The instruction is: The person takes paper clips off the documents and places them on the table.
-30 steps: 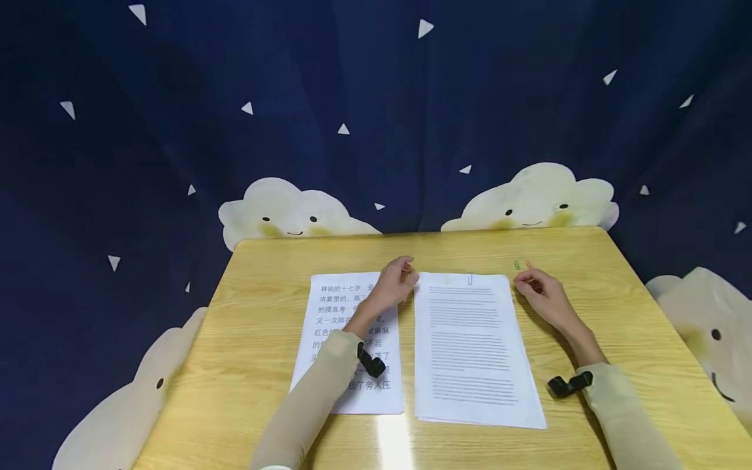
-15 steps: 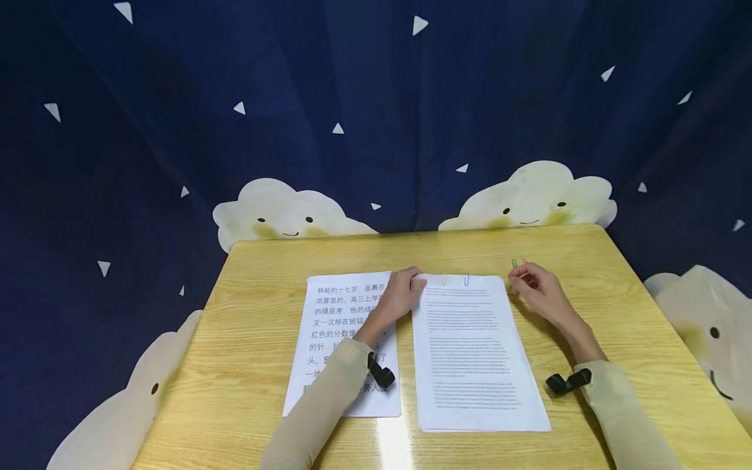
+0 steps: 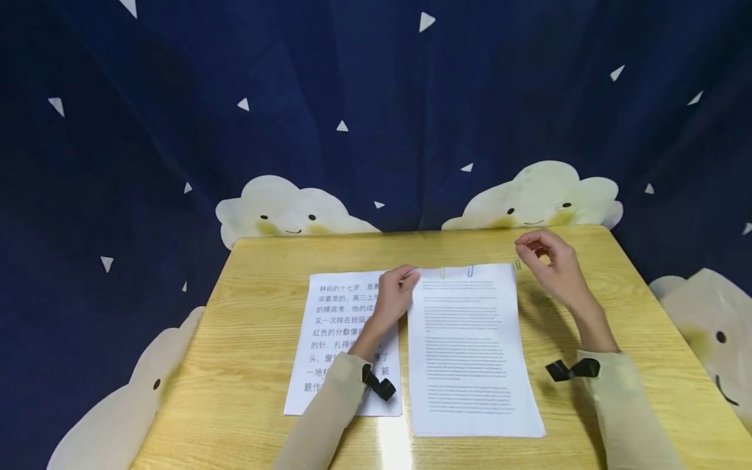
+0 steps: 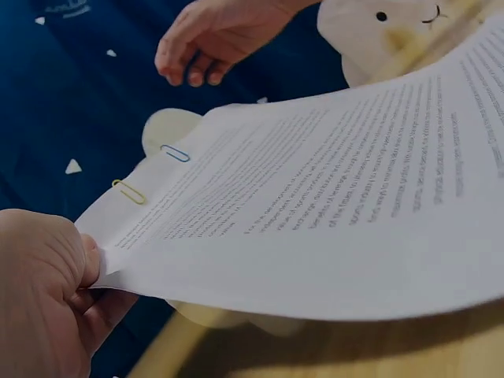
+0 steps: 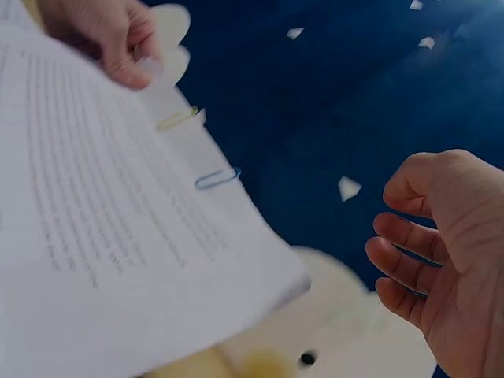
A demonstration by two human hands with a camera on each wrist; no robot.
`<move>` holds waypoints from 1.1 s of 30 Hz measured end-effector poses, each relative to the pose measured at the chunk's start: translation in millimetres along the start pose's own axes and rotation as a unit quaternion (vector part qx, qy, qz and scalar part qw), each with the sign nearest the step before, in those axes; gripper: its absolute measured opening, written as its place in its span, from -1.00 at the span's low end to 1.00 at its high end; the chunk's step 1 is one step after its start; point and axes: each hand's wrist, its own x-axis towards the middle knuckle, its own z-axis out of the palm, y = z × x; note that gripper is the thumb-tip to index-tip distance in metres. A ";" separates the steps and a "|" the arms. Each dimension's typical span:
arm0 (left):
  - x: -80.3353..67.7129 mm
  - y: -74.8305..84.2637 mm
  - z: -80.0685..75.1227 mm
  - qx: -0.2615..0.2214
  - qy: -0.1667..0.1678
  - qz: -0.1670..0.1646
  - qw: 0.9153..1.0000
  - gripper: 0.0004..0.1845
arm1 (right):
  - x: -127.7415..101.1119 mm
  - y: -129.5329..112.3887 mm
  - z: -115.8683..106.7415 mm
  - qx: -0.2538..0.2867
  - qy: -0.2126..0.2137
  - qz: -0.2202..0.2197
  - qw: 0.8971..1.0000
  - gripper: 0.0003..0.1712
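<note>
Left hand (image 3: pixel 395 297), mid-frame, pinches the upper left corner of the clipped sheets (image 3: pixel 470 359), right of centre, top edge raised; right hand (image 3: pixel 552 264), upper right, curled near the green paper clip (image 3: pixel 518 264) — cannot tell if its fingertips hold anything. Best handling, I judge: firm corner grip, page edges flush, yellow clip (image 3: pixel 443 272) and blue clip (image 3: pixel 470 270) undisturbed — limp paper may buckle if pushed.

Pale wooden table (image 3: pixel 235 365), large-print paper (image 3: pixel 331 313) lying flat, green paper clip (image 3: pixel 518 264).
</note>
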 end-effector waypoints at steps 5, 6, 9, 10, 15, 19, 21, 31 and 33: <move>0.4 12.3 -9.2 -0.019 0.007 -0.005 1.000 -0.79 | 8.5 -13.9 0.1 -0.007 0.014 -0.059 0.998 -0.83; 0.4 15.7 -10.9 -0.023 0.007 -0.006 1.000 -0.79 | 8.8 -14.2 0.0 -0.012 0.013 -0.065 0.998 -0.82; 0.5 25.7 -15.6 -0.031 0.012 -0.011 0.999 -0.80 | 8.4 -16.7 1.0 -0.030 0.004 -0.074 0.997 -0.75; 0.5 28.8 -17.0 -0.033 0.014 -0.013 0.999 -0.81 | 8.0 -18.7 1.5 -0.037 -0.001 -0.077 0.996 -0.74; -0.4 40.2 -21.6 -0.040 0.028 -0.024 0.999 -0.82 | 5.8 -28.8 6.5 -0.072 -0.026 -0.086 0.993 -0.72; -2.5 45.8 -23.1 -0.040 0.032 -0.022 0.998 -0.82 | 4.4 -33.8 13.0 -0.102 -0.050 -0.085 0.990 -0.75; -3.9 48.2 -23.8 -0.041 0.031 -0.019 0.999 -0.82 | 3.3 -35.9 17.1 -0.120 -0.062 -0.082 0.987 -0.76; -6.0 56.5 -21.5 -0.052 0.023 0.002 0.998 -0.84 | 1.5 -40.0 26.6 -0.142 -0.072 -0.093 0.983 -0.87; -5.3 57.6 -21.7 -0.049 0.024 0.006 0.999 -0.84 | 2.2 -40.5 26.9 -0.142 -0.073 -0.097 0.982 -0.88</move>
